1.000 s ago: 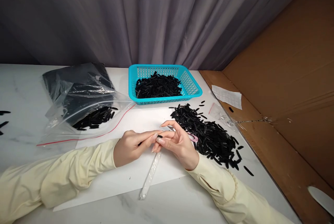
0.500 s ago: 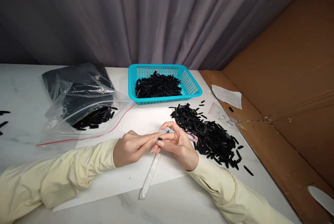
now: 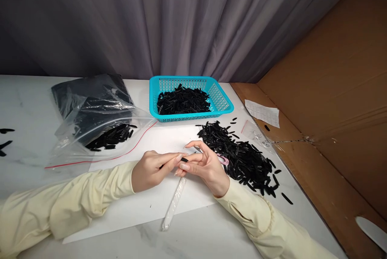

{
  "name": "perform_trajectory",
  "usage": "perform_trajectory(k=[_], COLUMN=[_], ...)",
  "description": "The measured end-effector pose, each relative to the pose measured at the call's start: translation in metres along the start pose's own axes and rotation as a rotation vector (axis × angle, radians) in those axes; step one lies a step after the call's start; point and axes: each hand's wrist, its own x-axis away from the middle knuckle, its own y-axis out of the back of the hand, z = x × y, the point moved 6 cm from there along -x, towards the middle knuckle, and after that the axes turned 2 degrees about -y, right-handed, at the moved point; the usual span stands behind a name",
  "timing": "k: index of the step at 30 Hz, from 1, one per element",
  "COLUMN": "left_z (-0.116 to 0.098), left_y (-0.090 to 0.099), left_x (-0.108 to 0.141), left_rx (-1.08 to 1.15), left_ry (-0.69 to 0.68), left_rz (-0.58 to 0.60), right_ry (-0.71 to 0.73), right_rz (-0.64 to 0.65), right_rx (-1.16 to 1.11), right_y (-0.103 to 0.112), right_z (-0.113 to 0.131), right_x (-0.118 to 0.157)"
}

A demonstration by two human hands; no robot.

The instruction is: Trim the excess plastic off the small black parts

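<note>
Above the white paper (image 3: 136, 202), my left hand (image 3: 155, 168) pinches a small black strip (image 3: 184, 159) between thumb and fingers. My right hand (image 3: 207, 166) meets it fingertip to fingertip at the strip's right end, its thumb and fingers pressed together and its index finger arched above. A pink-handled tool (image 3: 223, 159) shows partly behind my right hand. Just right of it spreads a heap of black strips (image 3: 242, 158). Below my hands lies a narrow item in clear wrap (image 3: 173, 206).
A turquoise basket (image 3: 196, 117) of black strips stands at the back. To the left are a clear zip bag (image 3: 69, 134) with strips, a dark folded sheet (image 3: 90, 90) and loose strips (image 3: 4, 146). Cardboard (image 3: 332, 102) borders the right side, with a paper slip (image 3: 262, 112).
More of the black strip shows between my fingertips than before, and a dark piece now shows beneath my left fingers. The view has shifted very slightly.
</note>
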Motion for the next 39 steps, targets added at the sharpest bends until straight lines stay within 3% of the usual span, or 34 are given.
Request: perform_trajectory(k=[7,10,15,19,21,24,28,33,39], left_z=[-0.009,-0.008,0.026,0.044,0.043,0.030,0.016,0.016,0.010], left_y=[-0.001,0.010,0.045,0.045,0.030,-0.004,-0.024,-0.033,-0.052], left_x=[-0.005,-0.026,-0.098,-0.129,-0.121,-0.090,-0.052,-0.038,-0.028], left_rx=[0.051,-0.080,-0.344,-0.234,0.060,0.497,0.776,0.879,0.961], left_ry=[-0.040,-0.044,0.220,0.404,0.512,0.735,0.978,1.085,1.058], left_rz=[0.050,0.009,-0.099,-0.049,0.023,0.287,0.517,0.542,0.623], right_ry=[0.038,0.071,0.085,0.103,0.111,0.137,0.171,0.171,0.174], right_rz=[-0.018,-0.065,-0.170,-0.178,-0.175,-0.185,-0.202,-0.189,-0.115], right_rx=[0.015,0.009,-0.019,-0.017,-0.005,0.006,0.029,0.094,0.257], right_y=[0.000,0.004,0.015,0.016,0.016,0.017,0.019,0.015,0.002], right_z=[0.001,0.002,0.003,0.005,0.005,0.006,0.006,0.007,0.004], right_x=[0.000,-0.001,-0.005,-0.006,-0.006,-0.005,-0.003,-0.002,0.000])
